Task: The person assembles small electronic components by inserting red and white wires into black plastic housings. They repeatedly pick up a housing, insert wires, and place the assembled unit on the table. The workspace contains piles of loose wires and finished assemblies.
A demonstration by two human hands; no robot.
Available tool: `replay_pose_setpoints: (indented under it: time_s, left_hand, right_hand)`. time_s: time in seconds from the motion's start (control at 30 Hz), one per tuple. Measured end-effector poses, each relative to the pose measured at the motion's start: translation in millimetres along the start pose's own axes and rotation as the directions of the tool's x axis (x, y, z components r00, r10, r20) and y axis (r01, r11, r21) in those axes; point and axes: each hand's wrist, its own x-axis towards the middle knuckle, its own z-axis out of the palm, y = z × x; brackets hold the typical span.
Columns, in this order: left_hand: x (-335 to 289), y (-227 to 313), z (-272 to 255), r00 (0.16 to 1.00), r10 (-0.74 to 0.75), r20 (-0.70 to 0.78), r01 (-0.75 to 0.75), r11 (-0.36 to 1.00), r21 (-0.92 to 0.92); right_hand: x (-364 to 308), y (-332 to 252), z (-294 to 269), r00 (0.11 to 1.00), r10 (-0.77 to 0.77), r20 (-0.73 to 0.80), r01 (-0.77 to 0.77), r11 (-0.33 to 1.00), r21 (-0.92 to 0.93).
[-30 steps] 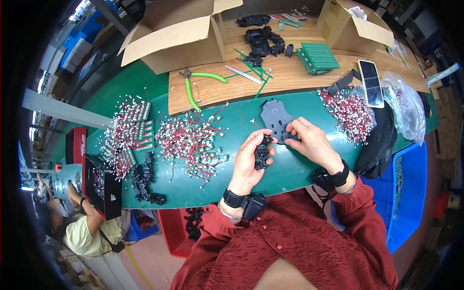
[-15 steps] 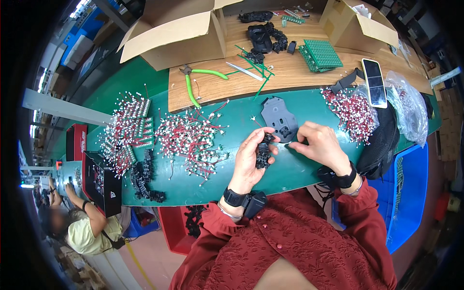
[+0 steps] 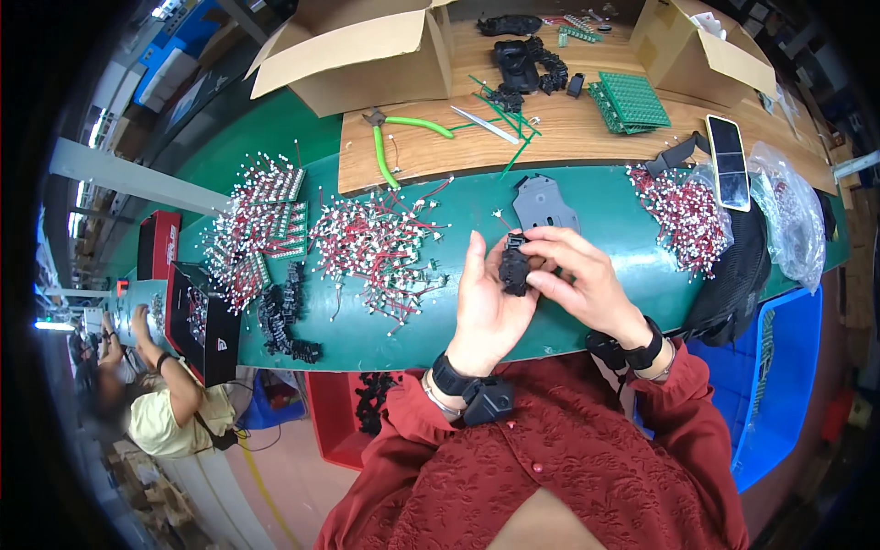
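Note:
My left hand (image 3: 490, 307) is turned palm up, thumb out to the side, with a short strip of black plastic parts (image 3: 514, 268) lying across its fingers. From the right, my right hand (image 3: 587, 282) closes its thumb and fingertips on the same strip. A thin wire with a small white connector (image 3: 499, 214) sticks up just beyond my left fingers. Behind both hands a dark grey moulded plate (image 3: 543, 200) lies on the green table; my fingers hide its near end.
Left stand a pile of red-and-white wired connectors (image 3: 380, 252), wired circuit boards (image 3: 266, 220) and black part strips (image 3: 286, 316). Another connector pile (image 3: 683, 215) and a phone (image 3: 727, 160) sit right. Green-handled cutters (image 3: 385, 147), tweezers (image 3: 484, 124) and green boards (image 3: 628, 101) occupy the wooden board. A co-worker sits far left.
My right hand has moved from beside the grey plate onto the black strip. My left palm has opened more upward. The whole view has shifted slightly.

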Motion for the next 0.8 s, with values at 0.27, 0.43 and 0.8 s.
replay_pose_setpoints:
  time_s: [0.27, 0.43, 0.8]
  left_hand:
    - [-3.4, 5.1, -0.3, 0.993, -0.029, 0.112, 0.035, 0.998, -0.051]
    - [-1.7, -2.1, 2.6, 1.000, 0.008, -0.026, -0.008, 1.000, -0.013]
    - [-3.0, -6.4, -8.6, 0.997, 0.001, -0.080, -0.002, 1.000, -0.017]
  right_hand:
    - [-8.7, -12.5, 12.9, 0.957, 0.070, -0.280, -0.011, 0.978, 0.207]
    - [-14.5, -19.3, 13.2, 0.975, 0.142, -0.172, -0.143, 0.990, 0.009]
    - [-33.0, -18.1, 0.0, 0.979, 0.129, -0.157, -0.095, 0.973, 0.211]
